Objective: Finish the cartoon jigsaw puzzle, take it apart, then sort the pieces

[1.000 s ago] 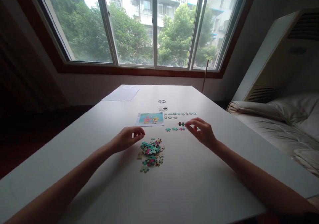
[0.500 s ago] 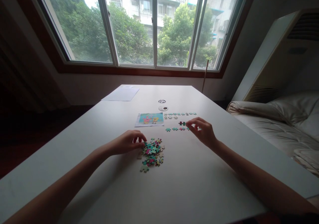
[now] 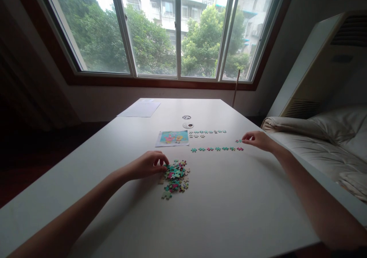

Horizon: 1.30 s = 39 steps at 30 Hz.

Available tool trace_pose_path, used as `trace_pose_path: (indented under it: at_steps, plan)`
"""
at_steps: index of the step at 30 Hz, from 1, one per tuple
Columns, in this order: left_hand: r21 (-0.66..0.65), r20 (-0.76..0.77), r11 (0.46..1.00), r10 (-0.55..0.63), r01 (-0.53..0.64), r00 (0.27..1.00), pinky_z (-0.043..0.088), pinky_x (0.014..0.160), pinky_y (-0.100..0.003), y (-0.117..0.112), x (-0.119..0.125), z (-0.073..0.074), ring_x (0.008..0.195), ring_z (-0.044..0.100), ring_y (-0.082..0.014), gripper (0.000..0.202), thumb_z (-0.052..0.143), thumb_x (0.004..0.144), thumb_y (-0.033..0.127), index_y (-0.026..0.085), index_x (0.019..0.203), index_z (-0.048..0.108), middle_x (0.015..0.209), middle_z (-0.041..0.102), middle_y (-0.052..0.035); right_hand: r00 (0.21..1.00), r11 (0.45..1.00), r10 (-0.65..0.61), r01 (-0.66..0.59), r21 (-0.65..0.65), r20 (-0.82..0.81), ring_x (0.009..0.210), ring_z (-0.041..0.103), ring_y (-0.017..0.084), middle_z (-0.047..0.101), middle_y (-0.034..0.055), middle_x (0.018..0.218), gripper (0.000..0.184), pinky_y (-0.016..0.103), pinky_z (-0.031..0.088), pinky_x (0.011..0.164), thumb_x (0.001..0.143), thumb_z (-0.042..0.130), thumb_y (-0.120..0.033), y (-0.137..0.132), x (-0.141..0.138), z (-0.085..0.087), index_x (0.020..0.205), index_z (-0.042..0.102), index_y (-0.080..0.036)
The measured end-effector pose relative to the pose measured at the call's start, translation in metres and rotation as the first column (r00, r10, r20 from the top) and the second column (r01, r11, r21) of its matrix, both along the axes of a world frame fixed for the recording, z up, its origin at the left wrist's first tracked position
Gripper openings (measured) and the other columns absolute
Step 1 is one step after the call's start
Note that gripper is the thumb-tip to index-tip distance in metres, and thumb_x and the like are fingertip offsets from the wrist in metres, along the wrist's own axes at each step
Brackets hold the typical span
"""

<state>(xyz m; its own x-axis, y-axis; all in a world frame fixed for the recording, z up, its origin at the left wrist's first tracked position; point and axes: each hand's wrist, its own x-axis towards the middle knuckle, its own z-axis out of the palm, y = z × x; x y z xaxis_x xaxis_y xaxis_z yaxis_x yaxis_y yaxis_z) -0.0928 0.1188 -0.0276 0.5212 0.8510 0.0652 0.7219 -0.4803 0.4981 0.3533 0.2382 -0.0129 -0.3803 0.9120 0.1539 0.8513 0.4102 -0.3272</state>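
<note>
My right hand (image 3: 256, 141) reaches past the right end of the lower row. Its fingertips are closed on a small teal and pink puzzle piece (image 3: 238, 141), just above the table. My left hand (image 3: 149, 163) rests at the left edge of a heap of puzzle pieces (image 3: 177, 173), fingers curved and thumb a little apart. Its fingertips touch the heap, and no piece shows held in them. A lower row of puzzle pieces (image 3: 218, 149) runs rightward across the table, mostly teal with some pink. Behind it are two shorter lines of pale green pieces (image 3: 205, 132).
A cartoon picture sheet (image 3: 173, 138) lies left of the rows. Two small round items (image 3: 188, 125) lie beyond it. White paper (image 3: 139, 108) sits at the far left of the white table (image 3: 229, 208). A cushioned sofa (image 3: 309, 143) stands to the right.
My right hand has moved right, away from the middle of the rows. The dark piece at its fingers is gone from there; a teal and pink one shows instead. My left hand stays put.
</note>
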Motion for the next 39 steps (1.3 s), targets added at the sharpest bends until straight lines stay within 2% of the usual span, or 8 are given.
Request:
trace_pose_path:
  at_steps: [6,10,15,23,29,34,37,39]
  plan:
    - [-0.006,0.01,1.0,0.004,-0.004,1.0,0.038,0.057,-0.02,0.0,0.0,0.0,0.064,0.049,-0.0122,0.025,0.055,0.075,0.039,0.019,0.086,0.065,0.073,0.058,-0.0022,0.999,0.951,-0.03,0.018,-0.31,-0.032,0.063,0.055,0.016,0.065,0.009,0.074,0.046,0.022,0.042,0.053,0.064,0.057,-0.054,0.007,0.034,-0.005,0.083,0.066,-0.013]
    - [-0.017,0.031,1.0,0.007,-0.007,0.999,0.038,0.057,-0.021,-0.001,0.0,0.001,0.064,0.049,-0.0124,0.025,0.054,0.075,0.039,0.019,0.086,0.065,0.073,0.058,-0.0023,0.999,0.928,-0.019,0.001,-0.373,-0.045,0.064,0.056,0.017,0.065,0.0084,0.073,0.045,0.024,0.042,0.056,0.06,0.06,-0.053,0.008,0.042,-0.008,0.081,0.068,-0.014]
    - [-0.018,0.05,1.0,-0.012,0.013,0.999,0.039,0.058,-0.021,0.0,-0.002,-0.001,0.065,0.05,-0.0125,0.026,0.055,0.074,0.04,0.019,0.088,0.065,0.073,0.058,-0.0021,0.999,0.922,-0.022,0.004,-0.387,-0.041,0.068,0.059,0.019,0.066,0.0077,0.073,0.045,0.025,0.043,0.058,0.058,0.061,-0.053,0.01,0.043,-0.01,0.08,0.069,-0.015]
    - [-0.019,0.042,1.0,-0.02,0.02,0.999,0.039,0.059,-0.021,0.0,-0.002,-0.001,0.065,0.051,-0.0125,0.025,0.056,0.074,0.039,0.019,0.087,0.064,0.074,0.058,-0.0022,0.998,0.958,-0.035,0.05,-0.282,0.058,0.072,0.06,0.02,0.067,0.0066,0.076,0.038,0.025,0.042,0.062,0.063,0.059,-0.048,0.013,0.043,-0.013,0.081,0.069,-0.017]
    - [-0.006,0.029,1.0,-0.005,0.005,1.0,0.039,0.057,-0.021,0.0,-0.001,-0.002,0.063,0.05,-0.0118,0.023,0.056,0.074,0.037,0.018,0.084,0.064,0.072,0.058,-0.0017,0.994,0.994,-0.07,0.077,-0.076,0.088,0.07,0.06,0.018,0.067,0.0055,0.076,0.031,0.025,0.041,0.062,0.069,0.054,-0.043,0.01,0.023,-0.01,0.081,0.068,-0.019]
    - [0.044,0.008,0.999,0.011,-0.011,1.0,0.039,0.058,-0.021,0.0,-0.002,-0.001,0.065,0.05,-0.0125,0.022,0.056,0.074,0.038,0.018,0.08,0.063,0.071,0.058,-0.0015,0.999,0.999,0.022,-0.024,0.048,0.05,0.062,0.057,0.014,0.065,0.0029,0.071,0.026,0.024,0.04,0.058,0.074,0.05,-0.039,-0.001,-0.011,-0.005,0.082,0.066,-0.019]
    - [0.099,0.01,0.995,0.018,-0.018,1.0,0.04,0.059,-0.022,-0.002,0.001,0.004,0.065,0.05,-0.0126,0.021,0.054,0.075,0.036,0.017,0.079,0.062,0.071,0.057,-0.0018,0.991,0.987,0.132,-0.131,0.095,-0.004,0.056,0.054,0.012,0.064,0.0018,0.067,0.023,0.022,0.04,0.056,0.076,0.05,-0.035,-0.015,-0.042,-0.007,0.081,0.065,-0.018]
    - [0.171,0.026,0.985,0.022,-0.026,0.999,0.041,0.059,-0.022,-0.005,0.006,0.007,0.065,0.049,-0.0122,0.02,0.053,0.076,0.034,0.017,0.08,0.062,0.071,0.057,-0.002,0.973,0.965,0.226,-0.217,0.144,-0.046,0.056,0.054,0.01,0.064,0.0021,0.07,0.02,0.022,0.04,0.055,0.078,0.049,-0.031,-0.028,-0.067,-0.01,0.081,0.065,-0.018]
